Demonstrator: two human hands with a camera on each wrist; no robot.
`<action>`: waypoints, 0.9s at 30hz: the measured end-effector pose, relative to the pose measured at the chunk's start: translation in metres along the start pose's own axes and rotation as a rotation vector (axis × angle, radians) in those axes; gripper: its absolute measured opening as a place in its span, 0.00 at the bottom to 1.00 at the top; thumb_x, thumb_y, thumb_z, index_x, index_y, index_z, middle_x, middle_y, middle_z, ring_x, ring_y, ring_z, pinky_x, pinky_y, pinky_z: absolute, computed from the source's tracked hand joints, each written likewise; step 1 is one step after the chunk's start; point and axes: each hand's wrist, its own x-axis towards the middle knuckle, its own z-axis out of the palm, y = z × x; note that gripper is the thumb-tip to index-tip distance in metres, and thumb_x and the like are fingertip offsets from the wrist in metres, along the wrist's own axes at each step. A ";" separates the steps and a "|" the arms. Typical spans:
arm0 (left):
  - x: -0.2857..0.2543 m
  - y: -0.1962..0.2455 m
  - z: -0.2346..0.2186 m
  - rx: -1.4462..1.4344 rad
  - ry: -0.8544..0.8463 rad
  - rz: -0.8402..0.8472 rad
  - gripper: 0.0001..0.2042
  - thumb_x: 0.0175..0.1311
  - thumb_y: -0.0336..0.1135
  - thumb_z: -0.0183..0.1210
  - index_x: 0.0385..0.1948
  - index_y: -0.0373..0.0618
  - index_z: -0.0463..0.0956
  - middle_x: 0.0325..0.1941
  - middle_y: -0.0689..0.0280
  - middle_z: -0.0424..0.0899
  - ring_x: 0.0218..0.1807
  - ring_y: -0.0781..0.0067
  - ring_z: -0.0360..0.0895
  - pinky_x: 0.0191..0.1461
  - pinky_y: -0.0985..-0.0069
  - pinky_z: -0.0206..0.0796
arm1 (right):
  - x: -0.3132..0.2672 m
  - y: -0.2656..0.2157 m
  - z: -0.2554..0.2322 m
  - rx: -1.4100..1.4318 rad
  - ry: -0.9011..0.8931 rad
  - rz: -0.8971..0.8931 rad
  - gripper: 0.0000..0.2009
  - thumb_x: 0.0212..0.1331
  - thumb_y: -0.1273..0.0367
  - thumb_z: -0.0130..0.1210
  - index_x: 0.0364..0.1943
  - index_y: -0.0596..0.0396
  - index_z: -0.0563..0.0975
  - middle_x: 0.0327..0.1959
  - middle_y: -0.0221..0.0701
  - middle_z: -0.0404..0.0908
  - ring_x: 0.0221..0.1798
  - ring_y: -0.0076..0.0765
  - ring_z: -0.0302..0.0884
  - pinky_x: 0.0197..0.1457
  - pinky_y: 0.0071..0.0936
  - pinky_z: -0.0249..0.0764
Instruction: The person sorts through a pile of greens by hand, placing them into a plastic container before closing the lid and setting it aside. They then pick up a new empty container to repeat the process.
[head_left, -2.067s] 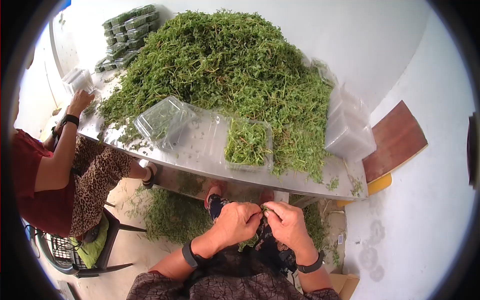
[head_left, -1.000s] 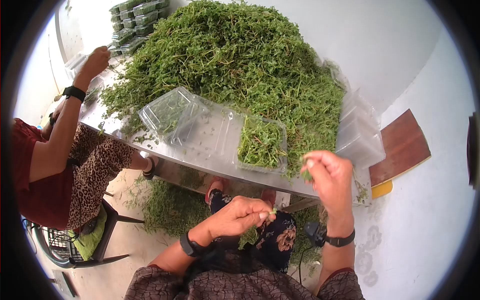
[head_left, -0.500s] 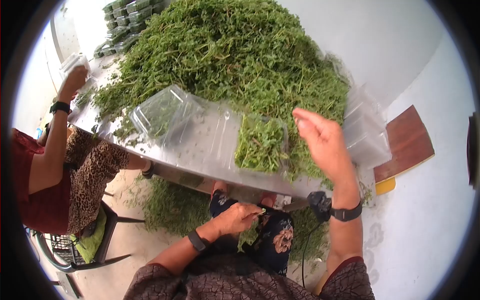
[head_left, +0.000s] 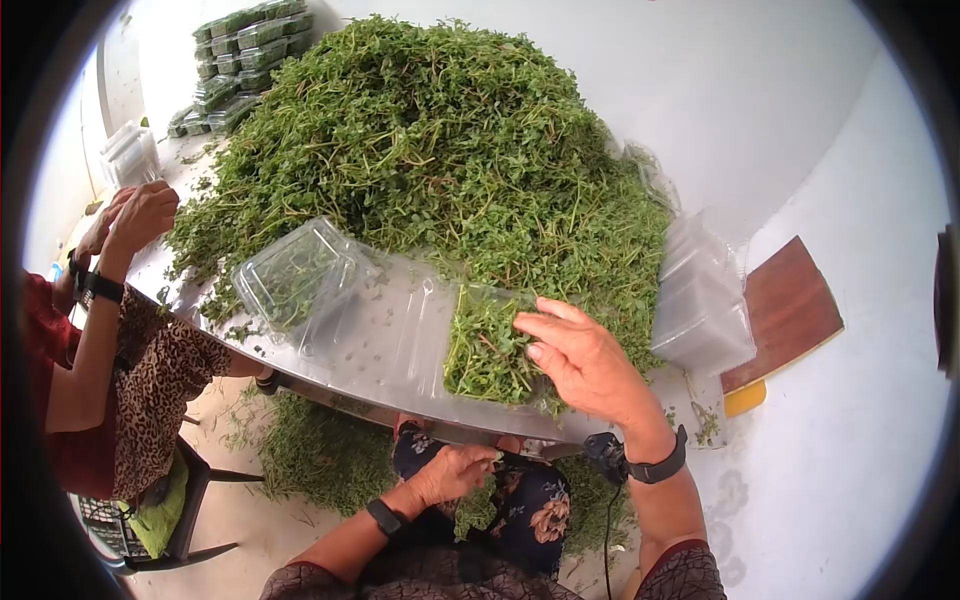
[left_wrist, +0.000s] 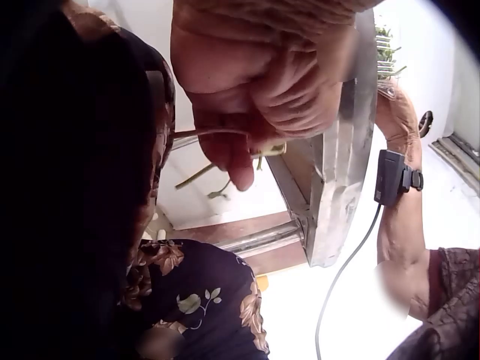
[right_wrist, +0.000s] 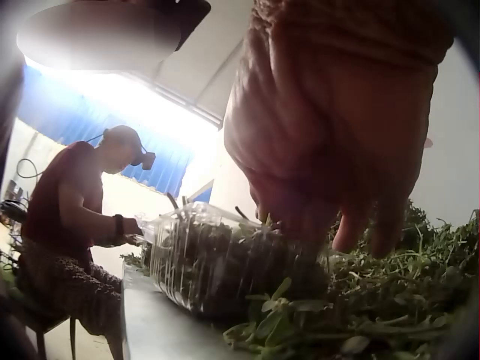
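The right hand (head_left: 585,365) hovers over the tray (head_left: 490,345) of herbs, fingers loosely spread, gripping nothing that shows, its fingertips at the tray's right edge. I would drop sprigs low into the tray and press them flat, leaves evenly spread, so the lid can close. The tray sits just in front of the herb pile (head_left: 440,140); its long axis runs from the pile toward the table edge. Below the table, the left hand (head_left: 452,472) pinches a stem (left_wrist: 225,135).
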 end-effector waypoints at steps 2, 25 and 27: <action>-0.001 -0.008 0.000 0.058 -0.070 0.067 0.14 0.67 0.27 0.51 0.53 0.37 0.73 0.41 0.55 0.84 0.36 0.64 0.85 0.43 0.71 0.77 | 0.003 0.004 -0.007 0.056 0.013 -0.014 0.14 0.60 0.72 0.55 0.50 0.58 0.79 0.51 0.45 0.80 0.58 0.53 0.75 0.59 0.40 0.72; 0.006 -0.031 -0.002 0.470 0.047 0.112 0.09 0.59 0.33 0.58 0.38 0.40 0.79 0.44 0.57 0.83 0.43 0.51 0.81 0.47 0.64 0.75 | 0.054 0.097 -0.033 -0.459 0.128 0.337 0.04 0.42 0.76 0.53 0.19 0.58 0.79 0.20 0.44 0.78 0.27 0.52 0.79 0.33 0.43 0.75; 0.006 -0.030 -0.002 0.464 0.044 0.109 0.09 0.58 0.32 0.58 0.37 0.39 0.79 0.42 0.57 0.83 0.42 0.51 0.81 0.46 0.64 0.75 | 0.052 0.087 -0.049 -0.081 0.203 0.466 0.03 0.45 0.75 0.56 0.22 0.59 0.80 0.18 0.40 0.77 0.25 0.41 0.79 0.33 0.38 0.75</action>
